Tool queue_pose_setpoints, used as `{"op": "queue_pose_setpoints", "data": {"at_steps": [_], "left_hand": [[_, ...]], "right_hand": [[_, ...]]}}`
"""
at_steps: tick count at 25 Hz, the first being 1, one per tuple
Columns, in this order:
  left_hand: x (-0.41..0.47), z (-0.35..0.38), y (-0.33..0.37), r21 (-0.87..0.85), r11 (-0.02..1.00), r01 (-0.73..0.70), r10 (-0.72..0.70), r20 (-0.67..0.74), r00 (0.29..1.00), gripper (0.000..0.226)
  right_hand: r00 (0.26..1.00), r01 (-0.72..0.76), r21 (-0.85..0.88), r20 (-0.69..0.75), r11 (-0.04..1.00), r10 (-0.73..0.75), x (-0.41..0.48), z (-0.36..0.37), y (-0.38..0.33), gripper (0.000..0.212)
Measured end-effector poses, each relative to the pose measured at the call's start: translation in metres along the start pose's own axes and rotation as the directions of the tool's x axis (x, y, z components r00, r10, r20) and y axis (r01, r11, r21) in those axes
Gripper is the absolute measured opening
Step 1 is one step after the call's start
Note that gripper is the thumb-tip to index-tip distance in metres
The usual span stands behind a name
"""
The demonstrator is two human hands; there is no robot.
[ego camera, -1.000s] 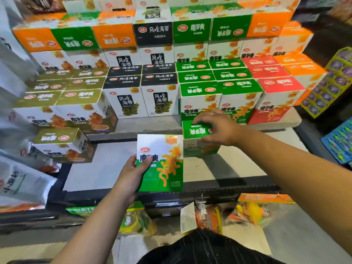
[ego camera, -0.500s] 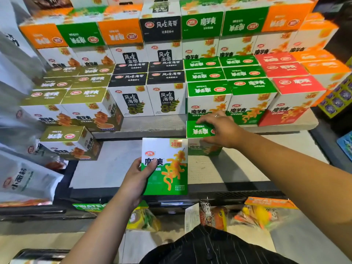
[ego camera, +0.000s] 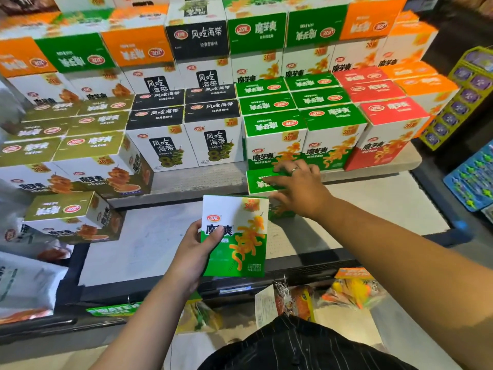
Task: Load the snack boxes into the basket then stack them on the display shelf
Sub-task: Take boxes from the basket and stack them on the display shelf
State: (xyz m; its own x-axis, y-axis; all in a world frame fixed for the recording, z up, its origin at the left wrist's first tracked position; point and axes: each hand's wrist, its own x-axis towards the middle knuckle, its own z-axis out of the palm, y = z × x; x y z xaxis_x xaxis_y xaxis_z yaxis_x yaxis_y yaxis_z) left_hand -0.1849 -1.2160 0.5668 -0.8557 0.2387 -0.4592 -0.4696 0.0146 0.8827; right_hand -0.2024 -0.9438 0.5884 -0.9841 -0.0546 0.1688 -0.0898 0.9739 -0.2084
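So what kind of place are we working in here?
Most likely a shop aisle: a tiered display shelf stacked with rows of identical snack boxes grouped by colour, packets hanging under its front edge, and carded goods displayed to the right.

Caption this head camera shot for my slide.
Left hand holds a green snack box; right hand touches a second box on the shelf.

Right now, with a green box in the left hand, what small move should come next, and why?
Probably set the held green box on the lower shelf just left of the placed green box: the right hand rests on that one, the left hand grips the other, and bare shelf lies beside it.
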Motion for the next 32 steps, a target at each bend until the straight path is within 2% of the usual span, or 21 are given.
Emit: {"op": "queue_pose_setpoints", "data": {"at_steps": [3,5,6,9,12,15,17,19,20,22,24,27,29,30,32], "left_hand": [[0.001,0.009,0.005,0.056,0.998,-0.039,0.036,0.046,0.998,0.058],[0.001,0.018,0.007,0.065,0.996,-0.066,0.061,0.083,0.995,0.06],[0.001,0.022,0.009,0.063,0.995,-0.078,0.072,0.1,0.992,0.061],[0.0,0.044,0.014,0.07,0.993,-0.096,0.085,0.151,0.985,0.058],[0.0,0.07,0.021,0.061,0.991,-0.121,0.107,0.188,0.976,0.057],[0.003,0.096,0.028,0.025,0.994,-0.11,0.103,0.196,0.975,0.072],[0.005,0.114,0.032,-0.013,0.995,-0.1,0.1,0.213,0.972,0.075],[0.005,0.134,0.038,-0.029,0.994,-0.101,0.105,0.216,0.971,0.069],[0.006,0.142,0.04,-0.027,0.993,-0.111,0.114,0.22,0.969,0.065],[0.007,0.159,0.043,-0.007,0.992,-0.125,0.123,0.224,0.967,0.063],[0.008,0.172,0.045,0.033,0.99,-0.139,0.128,0.232,0.964,0.069],[0.008,0.19,0.051,0.192,0.956,-0.221,0.168,0.261,0.951,0.071],[0.01,0.197,0.058,0.387,0.854,-0.348,0.253,0.277,0.927,0.057],[0.013,0.199,0.061,0.497,0.769,-0.403,0.3,0.276,0.913,0.052],[0.02,0.205,0.063,0.624,0.642,-0.446,0.354,0.275,0.894,0.054]], "right_hand": [[0.992,-0.097,0.245,-0.059,0.965,0.115,-0.017,-0.001,-0.001,0.034],[0.964,-0.131,0.444,-0.15,0.887,0.218,-0.033,-0.004,0.0,0.019],[0.946,-0.142,0.546,-0.172,0.826,0.276,-0.041,-0.007,0.0,0.01],[0.888,-0.233,0.792,-0.063,0.565,0.455,-0.066,-0.019,0.0,0.021],[0.849,-0.229,0.911,0.014,0.343,0.529,-0.083,-0.034,0.005,0.024],[0.803,-0.249,0.946,0.082,0.207,0.591,-0.09,-0.052,0.011,0.016],[0.81,-0.274,0.951,0.148,0.144,0.568,-0.094,-0.061,0.017,0.012],[0.84,-0.317,0.923,0.166,0.218,0.516,-0.099,-0.069,0.025,0.047],[0.847,-0.338,0.9,0.163,0.274,0.507,-0.1,-0.074,0.029,0.059],[0.845,-0.352,0.877,0.147,0.328,0.514,-0.102,-0.081,0.039,0.063],[0.834,-0.349,0.88,0.135,0.323,0.534,-0.102,-0.086,0.049,0.062],[0.832,-0.321,0.884,0.093,0.34,0.546,-0.103,-0.087,0.065,0.068],[0.834,-0.309,0.87,0.054,0.384,0.549,-0.104,-0.09,0.073,0.073],[0.838,-0.299,0.855,0.024,0.423,0.545,-0.103,-0.092,0.078,0.072],[0.852,-0.274,0.818,-0.036,0.505,0.522,-0.102,-0.092,0.088,0.069]]}}
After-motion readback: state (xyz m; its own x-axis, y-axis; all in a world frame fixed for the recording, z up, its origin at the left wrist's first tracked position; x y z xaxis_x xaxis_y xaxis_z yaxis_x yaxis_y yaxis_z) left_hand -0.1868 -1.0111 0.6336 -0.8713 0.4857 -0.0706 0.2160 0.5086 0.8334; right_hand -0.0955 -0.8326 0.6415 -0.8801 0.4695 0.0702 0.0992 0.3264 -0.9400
